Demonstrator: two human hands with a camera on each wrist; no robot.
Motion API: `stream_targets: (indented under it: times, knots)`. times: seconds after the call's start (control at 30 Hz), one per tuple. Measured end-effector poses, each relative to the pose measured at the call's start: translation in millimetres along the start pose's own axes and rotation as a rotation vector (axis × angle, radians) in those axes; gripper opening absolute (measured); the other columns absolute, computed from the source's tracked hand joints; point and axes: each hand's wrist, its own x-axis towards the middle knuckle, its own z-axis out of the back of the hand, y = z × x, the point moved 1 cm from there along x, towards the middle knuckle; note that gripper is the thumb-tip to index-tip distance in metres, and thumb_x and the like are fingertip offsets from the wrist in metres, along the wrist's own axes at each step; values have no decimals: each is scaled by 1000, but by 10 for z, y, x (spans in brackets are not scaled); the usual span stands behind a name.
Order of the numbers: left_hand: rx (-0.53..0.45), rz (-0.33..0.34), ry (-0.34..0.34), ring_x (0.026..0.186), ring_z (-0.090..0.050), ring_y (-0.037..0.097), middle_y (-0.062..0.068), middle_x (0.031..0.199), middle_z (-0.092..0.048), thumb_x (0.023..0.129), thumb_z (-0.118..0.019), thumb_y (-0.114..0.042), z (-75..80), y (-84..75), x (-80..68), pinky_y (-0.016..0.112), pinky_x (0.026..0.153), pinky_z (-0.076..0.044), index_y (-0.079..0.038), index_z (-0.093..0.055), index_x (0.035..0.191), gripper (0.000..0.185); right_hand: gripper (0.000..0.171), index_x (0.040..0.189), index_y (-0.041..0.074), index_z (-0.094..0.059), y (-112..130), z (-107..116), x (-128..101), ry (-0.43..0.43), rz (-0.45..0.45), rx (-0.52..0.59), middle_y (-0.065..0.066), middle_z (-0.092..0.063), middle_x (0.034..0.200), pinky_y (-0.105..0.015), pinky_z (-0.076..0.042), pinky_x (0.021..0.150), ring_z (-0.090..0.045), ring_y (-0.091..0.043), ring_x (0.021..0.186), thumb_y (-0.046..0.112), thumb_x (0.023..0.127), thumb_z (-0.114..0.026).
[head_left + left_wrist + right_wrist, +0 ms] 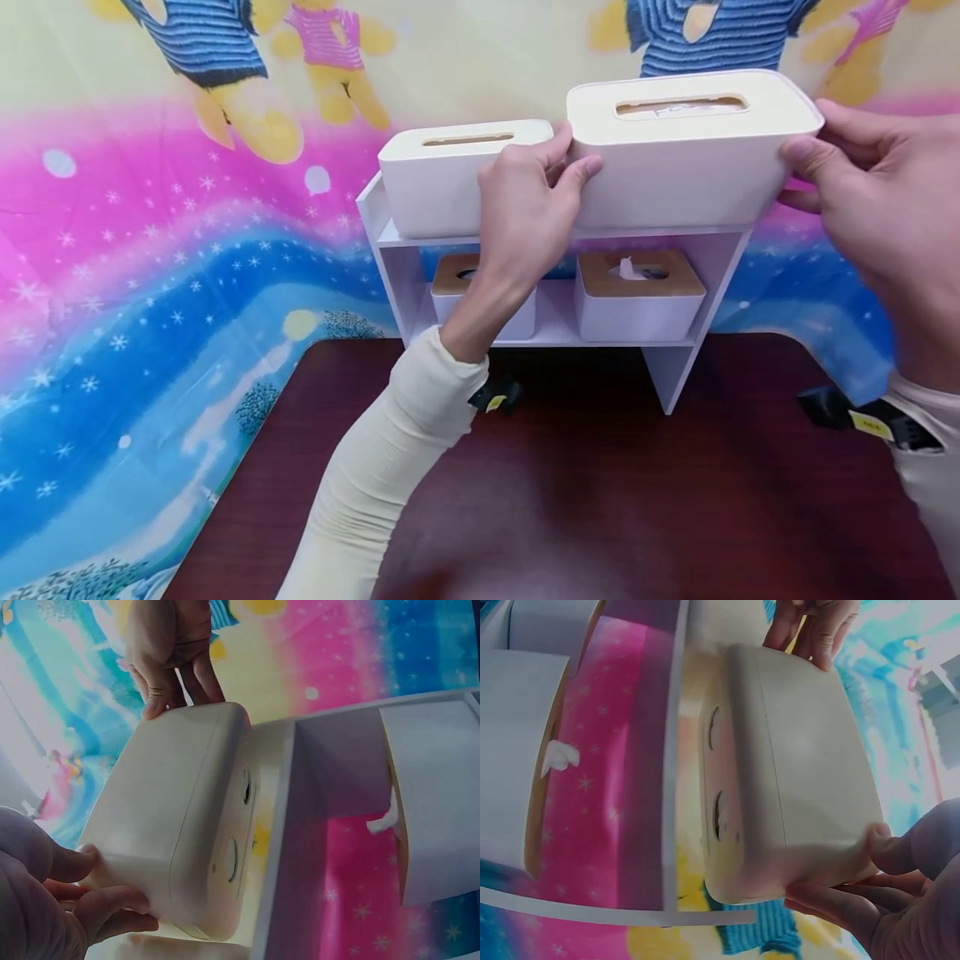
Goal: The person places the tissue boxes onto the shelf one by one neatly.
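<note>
A cream-white tissue box [675, 179] with a slotted lid is held between both hands at the right of the shelf's top board. My left hand [525, 204] pinches its left end, thumb on the front. At the opposite end, my right hand [877, 175] grips with thumb in front and fingers behind. Both wrist views show the box's underside [161, 784] and the fingers at its ends. Close to the left hand, a similar white tissue box [435, 187] sits on the top board, partly hidden by that hand.
The small white shelf [708, 292] stands on a dark red-brown table [600, 500] against a colourful printed cloth [187, 292]. On its lower board are two white tissue boxes with wooden lids, the right one [637, 317] showing a tissue and the left one [450, 275] partly behind my left arm.
</note>
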Motion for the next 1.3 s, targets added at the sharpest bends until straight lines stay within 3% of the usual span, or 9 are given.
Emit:
stream_targets:
  times: [0.17, 0.33, 0.53, 0.73, 1.03, 1.2, 1.3]
  knots:
    - [55, -6, -3, 74, -61, 11, 4, 84, -77, 102, -76, -24, -106, 47, 66, 17, 69, -45, -13, -77, 135, 34, 49, 149, 43, -52, -6, -61, 66, -27, -45, 22, 2, -51, 165, -3, -51, 70, -53, -28, 146, 38, 101, -61]
    - [79, -18, -26, 79, -65, 9, 4, 96, -81, 103, -75, -22, -182, 96, 70, 16, 72, -48, -10, -79, 130, 30, 48, 146, 35, -56, -32, -121, 119, -66, -11, 77, -5, -56, 161, -7, -53, 72, -55, -27, 144, 32, 100, -66]
    - [136, -55, -42, 78, -66, 11, 4, 88, -75, 105, -73, -22, -235, 117, 74, 22, 77, -54, -7, -79, 101, 16, 45, 146, 30, -56, -35, -195, 134, -122, 53, 22, -10, -59, 156, -8, -51, 79, -60, -22, 138, 24, 103, -66]
    - [176, -36, -47, 95, -78, 16, 5, 108, -83, 104, -72, -18, -232, 149, 76, 23, 89, -59, -10, -82, 118, 18, 41, 147, 33, -58, -41, -280, 124, -141, 77, -161, -9, -61, 152, -1, -48, 73, -63, -21, 132, 30, 107, -64]
    - [208, -36, -56, 100, -80, 19, 5, 115, -83, 104, -72, -18, -201, 173, 73, 30, 92, -61, -11, -80, 124, 22, 42, 153, 34, -54, -1, -351, 129, -114, 53, -277, -8, -59, 155, -15, -52, 86, -61, -27, 137, 36, 110, -55]
    - [225, -15, -37, 101, -79, 22, 6, 114, -83, 104, -73, -19, -191, 167, 76, 33, 94, -60, -13, -77, 131, 29, 46, 158, 35, -47, 13, -344, 99, -76, 45, -320, -7, -54, 160, -32, -53, 100, -56, -31, 142, 36, 112, -50]
    - [224, -2, -13, 109, -78, 26, 6, 123, -81, 102, -75, -23, -182, 163, 67, 34, 98, -58, -13, -76, 133, 32, 49, 161, 35, -43, 9, -332, 73, -50, 44, -344, -4, -50, 162, -38, -50, 107, -53, -31, 145, 39, 112, -48]
